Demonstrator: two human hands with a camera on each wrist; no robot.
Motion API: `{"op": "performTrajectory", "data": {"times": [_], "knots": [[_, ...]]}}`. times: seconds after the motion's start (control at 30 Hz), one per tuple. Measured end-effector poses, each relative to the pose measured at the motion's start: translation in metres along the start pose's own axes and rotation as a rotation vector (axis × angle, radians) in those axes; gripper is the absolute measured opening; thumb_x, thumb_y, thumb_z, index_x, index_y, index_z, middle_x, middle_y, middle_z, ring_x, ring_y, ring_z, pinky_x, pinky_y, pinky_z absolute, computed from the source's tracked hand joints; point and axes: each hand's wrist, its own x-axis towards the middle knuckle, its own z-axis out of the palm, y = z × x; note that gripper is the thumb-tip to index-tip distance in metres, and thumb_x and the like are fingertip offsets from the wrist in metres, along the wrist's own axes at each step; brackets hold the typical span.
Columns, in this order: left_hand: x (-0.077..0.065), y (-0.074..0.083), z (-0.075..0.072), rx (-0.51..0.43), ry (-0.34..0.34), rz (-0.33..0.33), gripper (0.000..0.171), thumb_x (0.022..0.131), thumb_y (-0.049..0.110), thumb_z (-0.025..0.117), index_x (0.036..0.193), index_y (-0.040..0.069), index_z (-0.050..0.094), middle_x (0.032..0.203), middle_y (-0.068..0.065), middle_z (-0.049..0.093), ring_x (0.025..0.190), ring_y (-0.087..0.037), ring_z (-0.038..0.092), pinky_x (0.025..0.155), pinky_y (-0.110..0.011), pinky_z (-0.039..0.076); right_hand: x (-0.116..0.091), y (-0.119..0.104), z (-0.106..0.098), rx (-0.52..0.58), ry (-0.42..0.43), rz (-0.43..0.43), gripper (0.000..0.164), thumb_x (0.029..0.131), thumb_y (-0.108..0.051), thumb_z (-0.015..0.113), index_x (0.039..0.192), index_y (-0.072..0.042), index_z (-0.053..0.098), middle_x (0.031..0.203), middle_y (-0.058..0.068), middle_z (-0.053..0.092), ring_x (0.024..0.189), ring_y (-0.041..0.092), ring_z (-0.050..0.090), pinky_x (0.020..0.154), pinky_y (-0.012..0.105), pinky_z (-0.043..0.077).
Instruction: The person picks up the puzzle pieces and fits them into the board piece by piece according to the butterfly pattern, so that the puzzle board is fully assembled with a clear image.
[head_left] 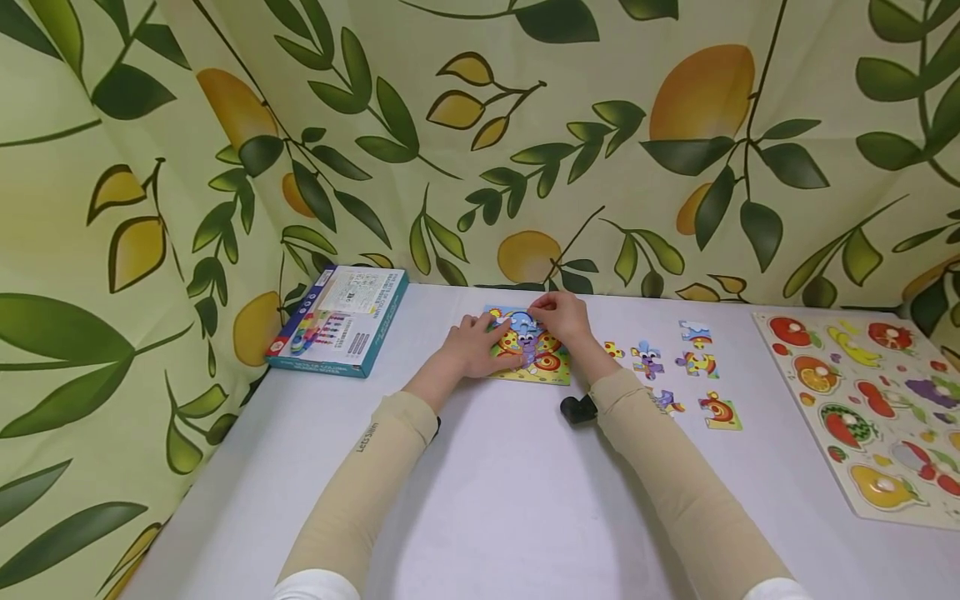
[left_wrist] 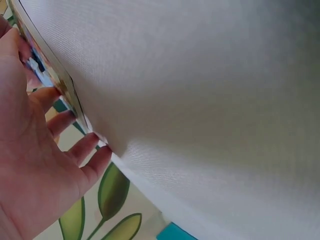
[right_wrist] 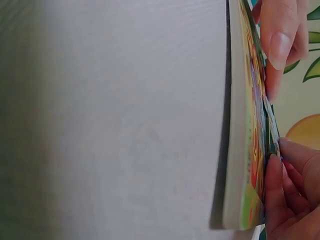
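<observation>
A square jigsaw puzzle board [head_left: 551,377] with a colourful butterfly picture lies flat near the back of the table. My left hand [head_left: 471,346] rests over its left side, fingers spread and touching the picture and edge. At the board's upper right, my right hand [head_left: 564,318] pinches a puzzle piece [right_wrist: 273,134] between thumb and fingers. The right wrist view shows that piece tilted up from the board, with left fingertips [right_wrist: 272,85] close to its other end. In the left wrist view the board's edge [left_wrist: 65,82] runs along the left fingers.
Several loose puzzle pieces [head_left: 648,360] lie right of the board. Farther right is a wooden fruit puzzle [head_left: 825,375]. A boxed toy [head_left: 337,321] sits at the back left. A black device [head_left: 577,409] shows at the right wrist. Patterned cloth [head_left: 525,192] hangs behind the table.
</observation>
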Motion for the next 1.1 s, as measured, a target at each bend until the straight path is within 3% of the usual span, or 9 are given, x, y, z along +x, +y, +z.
{"op": "performTrajectory", "data": {"times": [0.37, 0.8, 1.1], "knots": [[-0.0020, 0.0003, -0.0018, 0.030, -0.007, 0.005, 0.085, 0.088, 0.075, 0.039, 0.156, 0.027, 0.023, 0.155, -0.008, 0.025, 0.132, -0.034, 0.031, 0.106, -0.048, 0.034, 0.0002, 0.0019, 0.0013, -0.029, -0.008, -0.017, 0.022, 0.094, -0.023, 0.067, 0.103, -0.004, 0.069, 0.099, 0.013, 0.064, 0.092, 0.025, 0.054, 0.079, 0.032, 0.046], [-0.0030, 0.0014, -0.0011, 0.065, -0.006, 0.006, 0.084, 0.089, 0.075, 0.036, 0.156, 0.027, 0.023, 0.156, -0.007, 0.024, 0.132, -0.034, 0.032, 0.106, -0.048, 0.035, 0.0018, 0.0067, -0.0021, 0.003, -0.037, 0.003, 0.023, 0.093, -0.023, 0.068, 0.105, -0.003, 0.067, 0.097, 0.012, 0.060, 0.088, 0.024, 0.052, 0.073, 0.027, 0.043], [-0.0022, 0.0015, -0.0023, 0.032, -0.006, 0.000, 0.084, 0.089, 0.075, 0.038, 0.156, 0.028, 0.023, 0.157, -0.008, 0.023, 0.133, -0.034, 0.030, 0.107, -0.049, 0.033, 0.0025, 0.0028, -0.0016, -0.035, -0.020, 0.004, 0.021, 0.093, -0.020, 0.068, 0.104, -0.002, 0.066, 0.094, 0.011, 0.055, 0.088, 0.024, 0.050, 0.072, 0.028, 0.042]]}}
